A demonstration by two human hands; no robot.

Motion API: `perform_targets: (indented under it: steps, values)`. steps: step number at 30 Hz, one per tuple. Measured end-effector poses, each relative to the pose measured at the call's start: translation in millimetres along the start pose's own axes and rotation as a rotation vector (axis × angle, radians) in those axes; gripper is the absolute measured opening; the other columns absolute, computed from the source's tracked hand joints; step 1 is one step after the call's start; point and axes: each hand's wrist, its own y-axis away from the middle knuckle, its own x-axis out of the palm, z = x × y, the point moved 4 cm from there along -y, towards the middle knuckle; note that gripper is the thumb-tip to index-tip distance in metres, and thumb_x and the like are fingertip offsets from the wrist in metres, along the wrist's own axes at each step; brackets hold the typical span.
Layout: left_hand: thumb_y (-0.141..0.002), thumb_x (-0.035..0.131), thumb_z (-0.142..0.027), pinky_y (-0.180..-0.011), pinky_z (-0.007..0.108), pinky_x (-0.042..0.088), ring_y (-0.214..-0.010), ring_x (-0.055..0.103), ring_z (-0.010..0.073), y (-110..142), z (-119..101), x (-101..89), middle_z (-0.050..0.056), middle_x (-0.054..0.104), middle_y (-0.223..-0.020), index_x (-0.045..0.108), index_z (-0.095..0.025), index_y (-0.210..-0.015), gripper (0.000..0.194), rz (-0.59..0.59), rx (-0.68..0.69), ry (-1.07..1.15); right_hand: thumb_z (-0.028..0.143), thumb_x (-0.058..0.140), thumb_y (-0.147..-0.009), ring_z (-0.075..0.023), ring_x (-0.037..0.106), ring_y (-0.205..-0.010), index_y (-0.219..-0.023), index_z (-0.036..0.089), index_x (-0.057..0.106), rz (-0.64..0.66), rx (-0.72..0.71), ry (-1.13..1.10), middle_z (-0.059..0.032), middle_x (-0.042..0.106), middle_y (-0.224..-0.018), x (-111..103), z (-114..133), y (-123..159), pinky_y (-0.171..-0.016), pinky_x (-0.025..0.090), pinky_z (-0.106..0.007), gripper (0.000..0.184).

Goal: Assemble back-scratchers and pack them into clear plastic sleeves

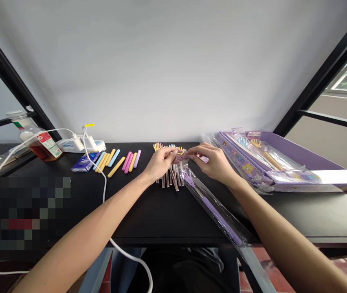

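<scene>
My left hand (160, 163) pinches the top end of a clear plastic sleeve (222, 209) between thumb and fingers. Close beside it, my right hand (214, 162) is closed at the right side of the same end. Inside the sleeve lies a purple back scratcher (208, 203), claw end toward my hands and handle slanting down to the table's front edge. Behind my hands, metal rods (170, 179) and small coloured claw heads (157, 146) lie in a pile, partly hidden by my fingers.
Several pastel handle grips (132, 161) lie left of my hands, beside a blue packet (84, 161). A white power strip (82, 143), its cable (104, 187) and a glass bottle (39, 140) stand further left. At right is an open purple box (301, 152) holding bagged scratchers.
</scene>
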Motion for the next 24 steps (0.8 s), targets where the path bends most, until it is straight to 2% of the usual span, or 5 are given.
perform_targets:
  steps: [5,12,17,21,24]
  values:
    - [-0.091,0.068,-0.047,-0.095,0.043,0.059,-0.095,0.072,0.0217,0.0,0.6,1.4,0.009,0.076,-0.104,0.075,-0.015,-0.105,0.036,0.018,-0.022,0.055,0.019,0.056,-0.096,-0.0247,0.065,-0.097,-0.105,0.026,0.075,-0.027,-0.076,-0.002,-0.0084,0.072,-0.103,-0.6,3.2,-0.6,-0.088,0.053,-0.043,0.023]
    - [-0.094,0.064,-0.049,-0.093,0.045,0.061,-0.095,0.072,0.0219,0.0,0.6,1.5,0.009,0.076,-0.098,0.075,-0.015,-0.105,0.037,0.011,-0.039,0.065,0.02,0.056,-0.098,-0.0192,0.057,-0.082,-0.118,0.032,0.077,-0.031,-0.111,0.019,-0.0078,0.057,-0.105,-1.2,2.4,0.9,-0.077,0.054,-0.038,0.031]
    - [-0.093,0.068,-0.043,-0.095,0.044,0.06,-0.092,0.071,0.02,0.3,2.0,1.4,0.008,0.074,-0.097,0.073,-0.014,-0.103,0.032,-0.01,-0.06,0.104,0.017,0.058,-0.096,-0.0187,0.057,-0.084,-0.124,0.032,0.074,0.02,-0.122,-0.021,-0.0073,0.056,-0.103,1.3,3.0,1.4,-0.076,0.053,-0.037,0.035]
    - [-0.092,0.068,-0.04,-0.093,0.044,0.059,-0.086,0.07,0.0188,0.7,4.7,0.5,0.006,0.072,-0.088,0.072,-0.013,-0.103,0.029,-0.034,-0.085,0.089,0.015,0.058,-0.096,-0.017,0.056,-0.08,-0.123,0.03,0.074,0.011,-0.151,-0.06,-0.007,0.056,-0.101,1.9,3.1,1.5,-0.073,0.052,-0.035,0.035]
    - [-0.093,0.067,-0.038,-0.093,0.043,0.058,-0.089,0.07,0.0204,1.3,3.8,-0.7,0.007,0.073,-0.089,0.072,-0.014,-0.104,0.027,-0.045,-0.084,0.052,0.015,0.058,-0.095,-0.0173,0.056,-0.079,-0.12,0.028,0.076,0.031,-0.139,-0.06,-0.0068,0.057,-0.099,3.2,1.9,1.8,-0.07,0.051,-0.034,0.033]
